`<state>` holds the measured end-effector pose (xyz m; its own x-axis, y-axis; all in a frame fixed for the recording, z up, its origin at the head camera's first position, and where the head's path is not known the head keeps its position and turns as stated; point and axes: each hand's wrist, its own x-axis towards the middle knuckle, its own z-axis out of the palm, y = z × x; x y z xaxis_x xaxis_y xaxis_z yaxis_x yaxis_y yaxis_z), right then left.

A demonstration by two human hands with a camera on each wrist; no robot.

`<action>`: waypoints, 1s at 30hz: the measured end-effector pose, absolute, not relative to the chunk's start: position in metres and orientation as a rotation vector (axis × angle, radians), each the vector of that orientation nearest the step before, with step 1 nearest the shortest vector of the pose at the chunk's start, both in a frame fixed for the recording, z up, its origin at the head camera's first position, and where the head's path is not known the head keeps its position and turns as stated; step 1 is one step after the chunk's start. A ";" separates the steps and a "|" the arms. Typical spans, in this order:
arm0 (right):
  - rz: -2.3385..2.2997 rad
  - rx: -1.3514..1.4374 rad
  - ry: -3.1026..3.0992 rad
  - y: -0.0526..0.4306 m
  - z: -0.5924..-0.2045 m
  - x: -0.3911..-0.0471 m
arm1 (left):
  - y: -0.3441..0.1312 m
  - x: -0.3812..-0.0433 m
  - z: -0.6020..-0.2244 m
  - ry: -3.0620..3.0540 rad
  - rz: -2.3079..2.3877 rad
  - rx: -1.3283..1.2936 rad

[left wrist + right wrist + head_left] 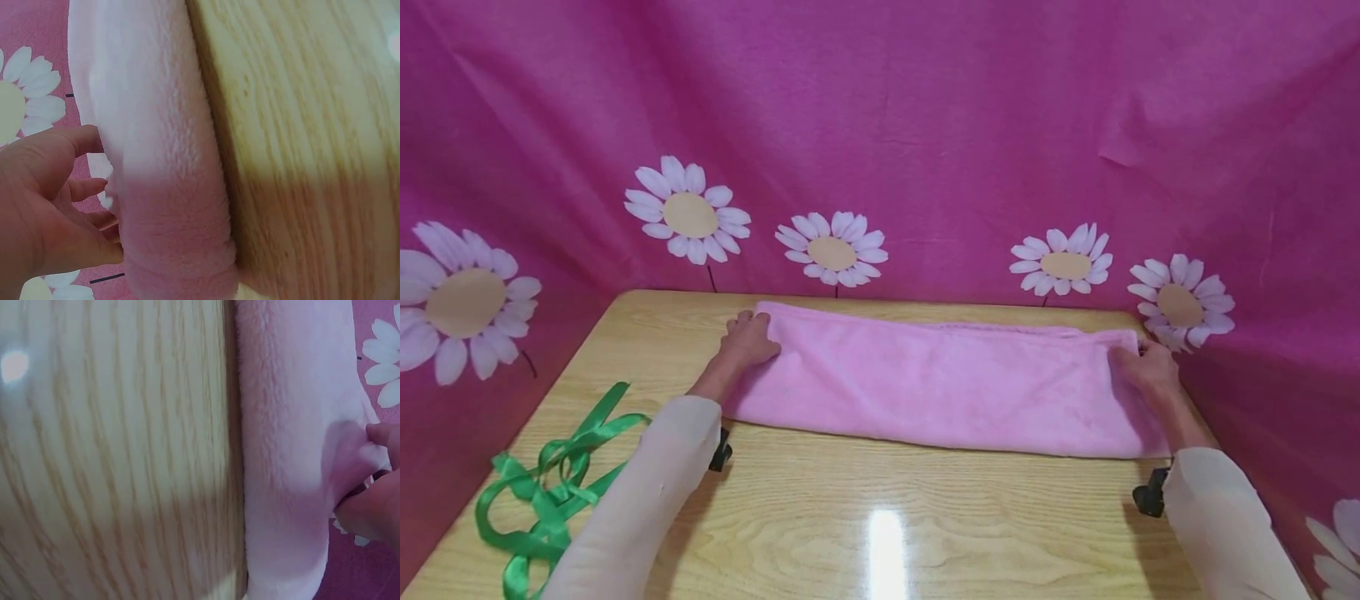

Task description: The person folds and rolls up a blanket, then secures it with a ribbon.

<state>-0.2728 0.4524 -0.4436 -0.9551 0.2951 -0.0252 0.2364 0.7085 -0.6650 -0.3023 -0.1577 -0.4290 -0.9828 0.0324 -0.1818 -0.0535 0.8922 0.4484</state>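
A pink, soft-pile blanket (940, 383) is folded into a long strip across the wooden table. At its left end, my left hand (747, 340) grips the edge near the far corner; in the left wrist view, thumb and bent fingers of that hand (50, 200) meet the side of the fleece (162, 156). My right hand (1152, 371) pinches the opposite end close to its far corner. The right wrist view shows this hand (375, 500) drawing creases into the cloth (281, 450) between thumb and fingers.
A loose tangle of green ribbon (553, 508) lies on the table (820, 508) at the left, beside my left sleeve (640, 492). A magenta curtain (925, 150) with white daisies encloses the table's back and sides.
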 end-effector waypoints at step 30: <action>0.898 -0.407 -2.990 0.455 -0.443 -0.271 | -0.154 -0.295 -0.429 2.941 0.565 0.039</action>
